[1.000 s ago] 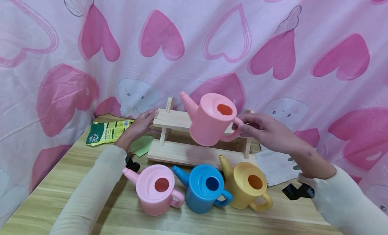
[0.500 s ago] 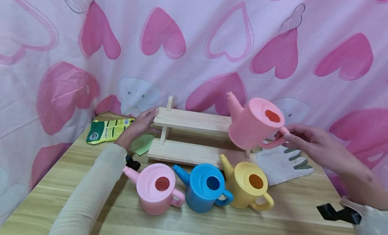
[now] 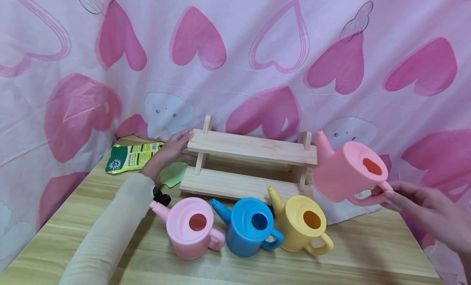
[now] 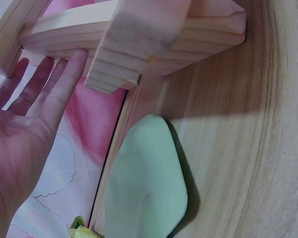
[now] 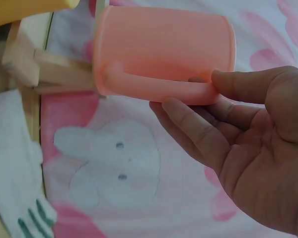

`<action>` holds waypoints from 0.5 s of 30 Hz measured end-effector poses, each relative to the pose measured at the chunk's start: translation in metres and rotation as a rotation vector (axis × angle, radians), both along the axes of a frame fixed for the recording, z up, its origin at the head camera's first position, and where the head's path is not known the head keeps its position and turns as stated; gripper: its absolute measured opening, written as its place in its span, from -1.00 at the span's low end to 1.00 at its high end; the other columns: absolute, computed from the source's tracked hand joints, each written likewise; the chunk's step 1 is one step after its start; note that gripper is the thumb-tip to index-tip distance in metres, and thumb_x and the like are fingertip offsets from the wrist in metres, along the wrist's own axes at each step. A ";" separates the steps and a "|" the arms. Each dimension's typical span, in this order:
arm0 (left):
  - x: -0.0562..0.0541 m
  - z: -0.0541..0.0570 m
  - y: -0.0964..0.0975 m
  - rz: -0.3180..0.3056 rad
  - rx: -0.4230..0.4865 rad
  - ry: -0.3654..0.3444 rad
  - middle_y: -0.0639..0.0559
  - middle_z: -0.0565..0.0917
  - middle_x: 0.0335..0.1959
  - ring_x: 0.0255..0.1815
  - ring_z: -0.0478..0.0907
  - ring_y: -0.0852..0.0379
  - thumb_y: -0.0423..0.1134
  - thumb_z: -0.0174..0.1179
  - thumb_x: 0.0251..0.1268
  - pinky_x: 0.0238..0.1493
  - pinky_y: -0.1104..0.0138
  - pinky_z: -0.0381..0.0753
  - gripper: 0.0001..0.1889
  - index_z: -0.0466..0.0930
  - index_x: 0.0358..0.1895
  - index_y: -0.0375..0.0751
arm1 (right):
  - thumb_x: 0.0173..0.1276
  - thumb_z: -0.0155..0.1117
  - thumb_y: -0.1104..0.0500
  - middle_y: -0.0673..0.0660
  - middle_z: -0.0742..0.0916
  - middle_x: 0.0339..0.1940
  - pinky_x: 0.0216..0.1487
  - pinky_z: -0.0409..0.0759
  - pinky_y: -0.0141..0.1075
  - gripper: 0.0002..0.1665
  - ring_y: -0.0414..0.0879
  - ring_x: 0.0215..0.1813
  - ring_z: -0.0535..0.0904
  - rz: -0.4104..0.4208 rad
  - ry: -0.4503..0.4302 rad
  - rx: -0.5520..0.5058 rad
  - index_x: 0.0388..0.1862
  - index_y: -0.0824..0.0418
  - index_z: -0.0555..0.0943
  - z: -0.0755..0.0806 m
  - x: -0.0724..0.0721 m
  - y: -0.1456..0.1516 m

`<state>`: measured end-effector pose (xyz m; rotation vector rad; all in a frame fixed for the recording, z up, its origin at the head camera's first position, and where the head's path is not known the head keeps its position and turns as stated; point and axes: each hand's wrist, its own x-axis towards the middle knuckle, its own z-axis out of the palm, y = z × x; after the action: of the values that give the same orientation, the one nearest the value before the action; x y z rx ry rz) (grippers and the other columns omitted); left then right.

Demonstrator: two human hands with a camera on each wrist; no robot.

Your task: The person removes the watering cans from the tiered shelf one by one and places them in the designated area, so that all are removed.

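Observation:
My right hand (image 3: 428, 209) grips the handle of a coral-pink watering can (image 3: 347, 172), raised at the right end of a two-tier wooden shelf (image 3: 254, 146). In the right wrist view, thumb and fingers pinch that handle. At the shelf's left end is my left hand (image 3: 172, 148), its fingers straight and their tips at the upper board, as the left wrist view shows. In front of the shelf stand three more watering cans in a row: light pink (image 3: 189, 236), blue (image 3: 244, 234) and yellow (image 3: 299, 227), spouts to the left.
A green and yellow packet (image 3: 130, 157) lies at the back left of the wooden table (image 3: 95, 195). Beside the shelf's left end is a pale green scoop-like piece (image 4: 146, 173). A white glove (image 5: 12, 158) lies to the shelf's right. Behind hangs a heart-print curtain (image 3: 235, 84).
My right hand has carried the coral-pink watering can from in front of the shelf to the right and lower, uncovering the shelf's right end. The left hand has stayed in place.

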<state>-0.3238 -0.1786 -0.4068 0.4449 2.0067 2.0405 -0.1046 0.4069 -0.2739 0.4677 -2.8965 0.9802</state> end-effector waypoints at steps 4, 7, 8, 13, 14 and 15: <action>-0.001 0.000 0.001 0.000 0.001 0.006 -0.47 0.30 0.43 0.40 0.34 -0.44 0.06 -0.16 0.72 0.14 -0.26 0.57 -0.32 -0.02 0.66 -0.26 | 0.61 0.09 0.38 -0.03 0.80 -0.02 -0.14 0.66 -0.52 -0.72 -0.33 -0.02 0.71 -0.062 0.006 -0.037 0.18 0.39 0.63 -0.015 0.010 0.014; -0.001 0.000 0.001 -0.001 0.006 0.006 -0.47 0.30 0.42 0.40 0.34 -0.43 0.05 -0.16 0.72 0.13 -0.26 0.57 -0.32 -0.01 0.66 -0.26 | 0.58 0.09 0.44 -0.11 0.80 -0.07 -0.24 0.68 -0.50 -0.73 -0.35 -0.08 0.72 -0.082 0.021 -0.060 0.12 0.37 0.66 -0.028 0.018 0.024; -0.001 0.000 0.001 -0.001 0.008 0.006 -0.47 0.30 0.42 0.40 0.34 -0.43 0.05 -0.16 0.72 0.14 -0.26 0.57 -0.32 -0.01 0.66 -0.26 | 0.58 0.09 0.44 -0.14 0.79 -0.08 -0.33 0.65 -0.50 -0.72 -0.36 -0.10 0.72 -0.092 0.014 -0.064 0.10 0.30 0.68 -0.032 0.020 0.027; 0.001 0.001 0.000 0.001 -0.008 0.006 -0.47 0.28 0.44 0.41 0.32 -0.44 0.07 -0.16 0.72 0.15 -0.27 0.56 -0.31 -0.03 0.67 -0.24 | 0.60 -0.01 0.49 -0.16 0.78 -0.08 -0.52 0.58 -0.43 -0.54 -0.35 -0.12 0.72 -0.017 -0.053 -0.142 0.07 0.05 0.71 -0.053 0.028 0.046; 0.001 0.001 0.000 0.000 -0.012 0.006 -0.46 0.27 0.45 0.41 0.31 -0.45 0.07 -0.16 0.72 0.15 -0.27 0.55 -0.30 -0.04 0.67 -0.24 | 0.59 -0.04 0.52 -0.12 0.79 -0.06 -0.44 0.64 -0.46 -0.52 -0.32 -0.08 0.73 0.013 -0.085 -0.189 0.08 0.08 0.71 -0.057 0.028 0.049; 0.001 0.001 0.000 -0.002 -0.015 0.006 -0.46 0.27 0.45 0.42 0.31 -0.45 0.08 -0.16 0.71 0.15 -0.27 0.55 -0.30 -0.04 0.67 -0.24 | 0.59 -0.06 0.54 -0.09 0.78 -0.05 -0.34 0.70 -0.45 -0.49 -0.30 -0.06 0.72 0.037 -0.123 -0.235 0.09 0.09 0.71 -0.061 0.030 0.053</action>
<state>-0.3229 -0.1784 -0.4053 0.4497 2.0225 2.0247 -0.0751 0.4594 -0.3351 0.4612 -2.8330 1.3798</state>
